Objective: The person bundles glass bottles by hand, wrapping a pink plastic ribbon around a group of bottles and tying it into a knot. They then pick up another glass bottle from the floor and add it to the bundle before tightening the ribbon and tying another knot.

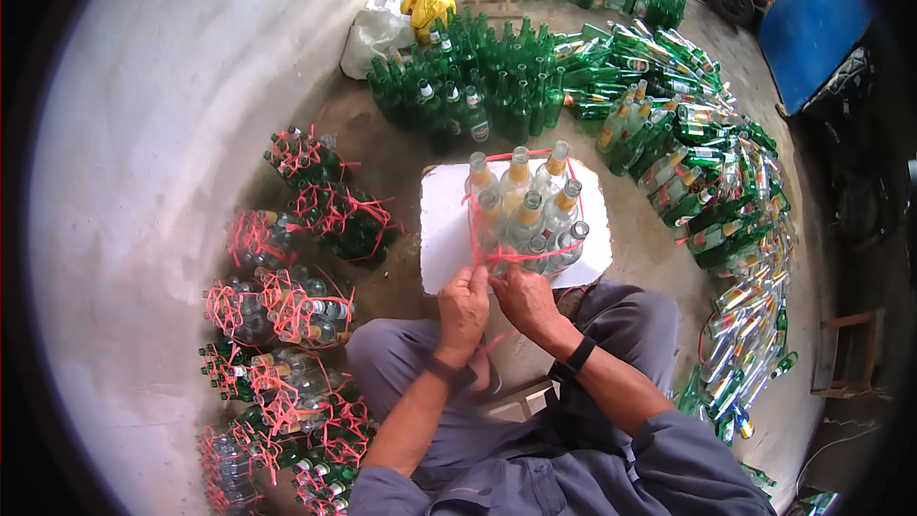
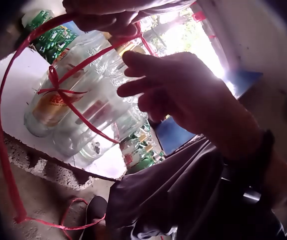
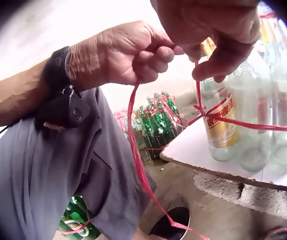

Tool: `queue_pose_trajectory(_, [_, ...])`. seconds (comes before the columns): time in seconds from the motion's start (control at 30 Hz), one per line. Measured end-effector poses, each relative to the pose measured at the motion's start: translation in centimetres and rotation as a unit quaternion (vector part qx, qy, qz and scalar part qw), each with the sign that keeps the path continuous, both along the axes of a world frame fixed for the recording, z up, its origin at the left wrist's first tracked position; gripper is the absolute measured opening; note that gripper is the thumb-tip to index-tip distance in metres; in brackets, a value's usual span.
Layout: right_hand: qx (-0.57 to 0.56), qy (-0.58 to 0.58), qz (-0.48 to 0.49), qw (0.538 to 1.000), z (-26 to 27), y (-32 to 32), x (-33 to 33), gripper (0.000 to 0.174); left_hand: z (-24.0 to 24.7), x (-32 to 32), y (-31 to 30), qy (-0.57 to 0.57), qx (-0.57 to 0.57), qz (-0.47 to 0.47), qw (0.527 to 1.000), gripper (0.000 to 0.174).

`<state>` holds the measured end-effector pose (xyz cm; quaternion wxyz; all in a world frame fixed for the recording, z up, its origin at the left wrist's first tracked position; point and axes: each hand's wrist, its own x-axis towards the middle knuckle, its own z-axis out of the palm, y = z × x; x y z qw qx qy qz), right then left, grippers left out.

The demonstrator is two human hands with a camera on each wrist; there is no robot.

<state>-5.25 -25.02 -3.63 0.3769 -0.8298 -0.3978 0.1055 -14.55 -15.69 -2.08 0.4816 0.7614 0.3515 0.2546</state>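
A bundle of clear glass bottles [image 1: 527, 215] with gold-foil necks stands on a white board [image 1: 444, 229] in front of a seated person's knees. Red string [image 1: 523, 254] loops around the bundle. My left hand [image 1: 465, 301] and right hand [image 1: 523, 298] meet at the bundle's near side. In the right wrist view my left hand [image 3: 123, 52] has its fingers curled round the red string [image 3: 138, 165], whose tail hangs to the ground. My right hand [image 3: 218, 35] pinches the string just above a bottle [image 3: 221, 125]. The left wrist view shows the string [image 2: 3, 150] crossing the bottles [image 2: 78, 110].
Several bundles tied in red string [image 1: 287, 306] lie along the left. Upright green bottles [image 1: 468, 86] stand behind the board. A heap of loose bottles [image 1: 726, 191] curves down the right. A concrete block [image 3: 243, 192] supports the board. A wooden stool [image 1: 845, 349] stands far right.
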Motion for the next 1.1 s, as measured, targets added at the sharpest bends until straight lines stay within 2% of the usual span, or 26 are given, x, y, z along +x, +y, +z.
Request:
queue_pose_trajectory(0.07, [0.015,0.008,-0.004,1.0,-0.3,0.8,-0.2,0.034,-1.3,-0.1,0.3,-0.021,0.037,-0.001,0.999,0.024])
queue_pose_trajectory(0.13, [0.03,0.023,-0.021,0.999,0.1,1.6,-0.1,0.03,-0.6,-0.5,0.8,-0.013,0.055,-0.018,0.998,0.023])
queue_pose_trajectory(0.27, [0.044,0.057,-0.021,0.997,-0.9,2.5,0.6,0.033,-0.1,-0.7,1.2,0.025,0.081,-0.061,0.995,0.019])
queue_pose_trajectory(0.33, [0.037,0.002,-0.017,0.999,-1.4,2.7,0.5,0.027,-0.2,-0.6,1.0,0.018,0.107,-0.082,0.991,0.019])
queue_pose_trajectory(0.47, [0.032,-0.032,0.008,0.999,-2.7,2.6,0.9,0.023,0.1,-0.5,0.6,0.012,0.153,-0.12,0.981,0.02])
queue_pose_trajectory(0.57, [0.024,0.008,-0.01,1.0,-1.8,2.4,0.5,0.021,1.2,-0.7,0.3,0.006,0.141,-0.129,0.982,0.02])
queue_pose_trajectory(0.73, [0.058,-0.029,0.026,0.998,-1.5,2.7,1.1,0.019,1.0,-1.0,0.7,-0.007,0.151,-0.129,0.98,0.021])
queue_pose_trajectory(0.83, [0.058,-0.008,0.013,0.998,-1.2,2.5,1.0,0.02,1.8,-0.9,0.7,0.006,0.129,-0.12,0.984,0.022])
queue_pose_trajectory(0.93, [0.06,-0.036,0.023,0.997,-3.1,2.9,1.3,0.024,1.3,-0.6,0.4,0.01,0.117,-0.116,0.986,0.022])
queue_pose_trajectory(1.1, [0.095,-0.016,-0.027,0.995,-3.2,3.1,0.9,0.029,0.9,-0.5,0.5,0.008,0.142,-0.121,0.982,0.021])
